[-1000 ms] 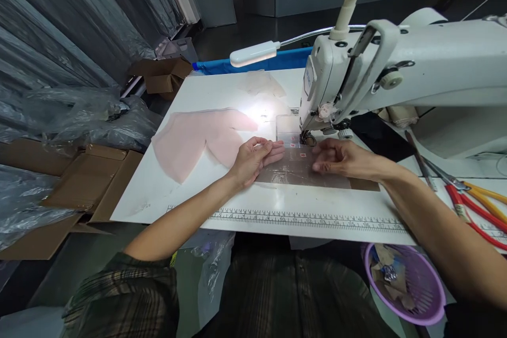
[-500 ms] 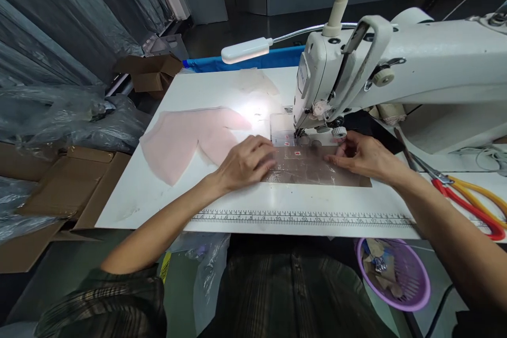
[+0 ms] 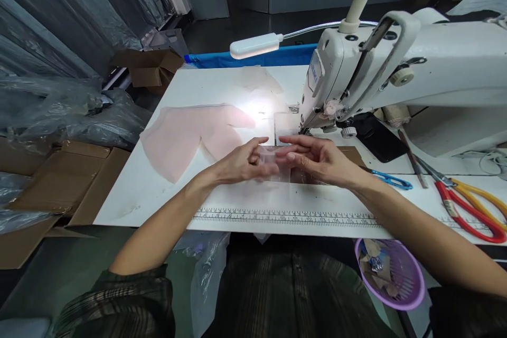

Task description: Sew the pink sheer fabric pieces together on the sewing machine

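My left hand (image 3: 242, 162) and my right hand (image 3: 312, 160) meet over the white table (image 3: 222, 198), just in front of the sewing machine's (image 3: 400, 71) needle area. Between their fingertips both hands hold a small clear plastic piece (image 3: 273, 165), lifted slightly off the table. A brown cardboard sheet (image 3: 351, 155) lies under and behind my right hand. A clear plate (image 3: 284, 122) sits by the presser foot. Pink fabric pieces (image 3: 186, 134) lie to the left of my left hand.
A lamp (image 3: 255, 45) on a flexible neck lights the table. Blue snips (image 3: 392, 181), red and yellow scissors (image 3: 471, 206) and a black object (image 3: 376, 140) lie at right. A purple basket (image 3: 392, 274) with scraps hangs below. Cardboard boxes (image 3: 85, 179) and plastic-wrapped rolls stand at left.
Both hands left the flat brown sheet, came together in front of the needle and now hold a small clear piece up between them. The view shifted slightly.
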{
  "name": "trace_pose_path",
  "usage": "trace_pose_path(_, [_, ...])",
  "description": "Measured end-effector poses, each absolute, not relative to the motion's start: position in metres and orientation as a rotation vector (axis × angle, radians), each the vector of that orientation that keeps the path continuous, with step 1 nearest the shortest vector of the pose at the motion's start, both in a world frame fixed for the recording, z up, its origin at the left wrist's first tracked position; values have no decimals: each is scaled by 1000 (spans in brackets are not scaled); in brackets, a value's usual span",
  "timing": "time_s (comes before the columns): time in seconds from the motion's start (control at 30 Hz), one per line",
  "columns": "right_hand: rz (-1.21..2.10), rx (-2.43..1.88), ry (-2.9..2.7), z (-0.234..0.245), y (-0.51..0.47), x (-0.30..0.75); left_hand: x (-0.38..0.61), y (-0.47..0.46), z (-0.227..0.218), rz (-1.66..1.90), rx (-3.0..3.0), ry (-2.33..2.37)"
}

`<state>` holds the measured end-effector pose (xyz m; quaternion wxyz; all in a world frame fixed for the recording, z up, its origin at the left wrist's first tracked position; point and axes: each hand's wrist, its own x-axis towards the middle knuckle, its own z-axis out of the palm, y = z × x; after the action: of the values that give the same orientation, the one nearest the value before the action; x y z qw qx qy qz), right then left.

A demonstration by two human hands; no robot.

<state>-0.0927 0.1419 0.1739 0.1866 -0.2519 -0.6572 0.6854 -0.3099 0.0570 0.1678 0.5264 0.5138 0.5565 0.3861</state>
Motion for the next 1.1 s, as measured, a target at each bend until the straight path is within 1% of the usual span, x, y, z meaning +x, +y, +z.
trace_pose_path(0.03, [1824, -778, -1935, 172, 144, -86, -310, 55, 169, 886, 1269, 1417])
trace_pose_path(0.1, [1504, -957, -2139, 166, 148, -72, -311, 53, 172, 829, 1351, 1546])
trace_pose_path(0.17, [1154, -993, -2333, 161, 147, -63, -315, 51, 176, 818, 1427, 1602])
trace_pose_path(0.2, [1018, -919, -2412, 158, 145, -62, -318, 50, 179, 795, 1472, 1609])
trace_pose_path(0.33, [648, -367, -2691, 143, 127, -73, -335, 46, 189, 641, 1649, 1592])
trace_pose_path(0.4, [427, -232, -2798, 137, 120, -79, -341, 45, 191, 549, 1737, 1621])
trace_pose_path(0.47, [279, -220, -2825, 134, 120, -81, -344, 44, 191, 497, 1825, 1718])
trace_pose_path(0.57, [199, -284, -2810, 135, 132, -74, -341, 49, 190, 577, 1925, 1919])
trace_pose_path(0.67, [161, -313, -2791, 136, 149, -62, -328, 65, 190, 650, 2031, 2013])
trace_pose_path(0.73, [162, -304, -2774, 135, 158, -57, -316, 85, 189, 551, 2124, 2055])
trace_pose_path(0.9, [213, -323, -2678, 125, 167, -55, -283, 160, 178, 19, 2180, 2250])
trace_pose_path(1.0, [324, -326, -2613, 117, 169, -54, -273, 202, 170, -30, 2262, 2156])
trace_pose_path(1.1, [416, -316, -2593, 112, 170, -53, -271, 226, 167, 4, 2360, 2026])
